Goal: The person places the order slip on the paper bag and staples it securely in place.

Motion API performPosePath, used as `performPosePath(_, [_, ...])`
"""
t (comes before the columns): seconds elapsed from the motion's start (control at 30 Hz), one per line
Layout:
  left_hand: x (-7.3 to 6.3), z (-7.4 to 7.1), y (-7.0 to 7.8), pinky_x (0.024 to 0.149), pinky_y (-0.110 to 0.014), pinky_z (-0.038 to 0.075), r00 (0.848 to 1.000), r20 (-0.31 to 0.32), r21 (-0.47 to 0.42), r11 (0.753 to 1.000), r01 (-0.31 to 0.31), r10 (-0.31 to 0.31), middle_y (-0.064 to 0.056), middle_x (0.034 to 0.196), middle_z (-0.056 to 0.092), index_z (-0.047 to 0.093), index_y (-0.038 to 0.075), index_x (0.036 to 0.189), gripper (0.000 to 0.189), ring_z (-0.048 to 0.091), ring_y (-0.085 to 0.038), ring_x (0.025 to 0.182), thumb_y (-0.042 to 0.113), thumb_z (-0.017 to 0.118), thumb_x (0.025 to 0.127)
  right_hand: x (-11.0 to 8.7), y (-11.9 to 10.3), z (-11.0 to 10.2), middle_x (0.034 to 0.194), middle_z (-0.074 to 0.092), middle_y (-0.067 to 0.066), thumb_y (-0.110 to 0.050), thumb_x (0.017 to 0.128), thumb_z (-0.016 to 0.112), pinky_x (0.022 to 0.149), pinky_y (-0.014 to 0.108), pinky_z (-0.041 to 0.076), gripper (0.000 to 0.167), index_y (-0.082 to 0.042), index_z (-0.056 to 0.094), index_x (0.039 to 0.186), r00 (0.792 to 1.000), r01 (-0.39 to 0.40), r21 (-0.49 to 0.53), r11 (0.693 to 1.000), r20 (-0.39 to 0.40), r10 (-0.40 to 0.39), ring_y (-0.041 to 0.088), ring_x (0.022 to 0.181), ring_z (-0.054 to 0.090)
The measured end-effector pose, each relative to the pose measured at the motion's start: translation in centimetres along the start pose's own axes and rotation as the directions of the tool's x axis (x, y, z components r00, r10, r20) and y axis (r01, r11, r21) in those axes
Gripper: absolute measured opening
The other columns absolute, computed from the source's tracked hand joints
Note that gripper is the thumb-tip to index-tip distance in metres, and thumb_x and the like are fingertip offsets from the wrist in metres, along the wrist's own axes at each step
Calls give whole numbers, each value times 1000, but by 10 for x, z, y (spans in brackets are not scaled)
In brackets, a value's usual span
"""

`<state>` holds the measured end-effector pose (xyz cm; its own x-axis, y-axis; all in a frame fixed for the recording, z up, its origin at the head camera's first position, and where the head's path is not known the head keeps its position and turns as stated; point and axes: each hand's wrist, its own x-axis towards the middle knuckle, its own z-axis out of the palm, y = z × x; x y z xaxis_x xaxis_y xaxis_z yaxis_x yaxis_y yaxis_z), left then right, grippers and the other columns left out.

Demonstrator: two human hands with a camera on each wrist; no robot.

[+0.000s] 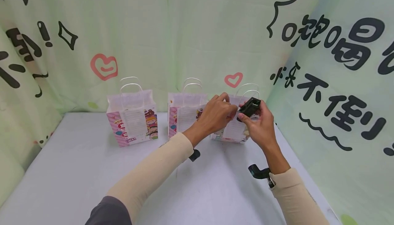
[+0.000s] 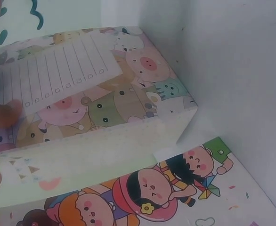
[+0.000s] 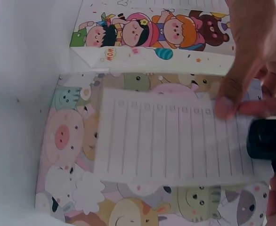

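At the right-hand paper gift bag (image 1: pixel 218 136), printed with cartoon animals, a lined checklist sheet (image 3: pixel 171 141) lies against the front. My left hand (image 1: pixel 217 113) pinches the sheet's upper edge at the bag's top, its thumb (image 3: pixel 226 107) on the paper in the right wrist view. A small black stapler (image 1: pixel 250 107) is gripped in my right hand (image 1: pixel 264 124), at the same top edge. In the right wrist view the stapler's end (image 3: pixel 267 143) overlaps the top of the sheet. The left fingertips are partly hidden in the head view.
Two pink cartoon bags, a middle one (image 1: pixel 173 124) and a left one (image 1: pixel 115 126), stand in a row on the white table (image 1: pixel 89 170), each with a lined sheet on its front and white handles. A printed curtain (image 1: pixel 203 30) hangs close behind and along the right.
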<state>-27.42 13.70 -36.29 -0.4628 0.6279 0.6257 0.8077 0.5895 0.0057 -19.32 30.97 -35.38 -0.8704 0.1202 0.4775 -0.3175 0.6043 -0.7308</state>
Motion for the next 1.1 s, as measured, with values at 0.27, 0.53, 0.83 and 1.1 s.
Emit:
performPosePath(0.27, [1, -1, -1, 83, -28, 47, 1000, -10, 0, 1000, 6, -6, 10, 77, 75, 80, 23, 92, 4, 59, -15, 106, 25, 79, 96, 1, -1, 5, 127, 72, 17, -16, 95, 80, 90, 9, 51, 50, -2, 58, 138, 997, 21, -9, 1000, -77, -21, 29, 118, 68])
performPosePath(0.53, [1, 0, 0, 82, -28, 47, 1000, -19, -17, 1000, 9, -9, 9, 75, 74, 80, 22, 90, 5, 60, -15, 106, 23, 80, 95, -2, 1, -7, 144, 67, 15, -6, 95, 76, 107, 13, 48, 57, -3, 52, 147, 998, 64, 125, 990, 3, -65, 22, 135, 60])
performPosePath(0.83, [0, 1, -1, 80, -27, 45, 1000, -22, -23, 1000, 19, -19, 10, 73, 73, 76, 22, 87, 9, 59, -15, 106, 21, 79, 95, -17, 4, -29, 141, 70, 12, 1, 94, 76, 119, 19, 40, 59, -7, 54, 148, 989, 63, 135, 989, -144, -43, 7, 124, 62])
performPosePath(1.1, [0, 1, 1, 80, -28, 46, 999, -32, -10, 1000, 9, -9, 9, 72, 73, 76, 22, 87, 9, 60, -16, 107, 21, 80, 94, -42, 29, -45, 142, 69, 11, -12, 95, 80, 114, 45, 35, 64, -17, 53, 153, 989, -71, -48, 996, -130, 64, 0, 115, 57])
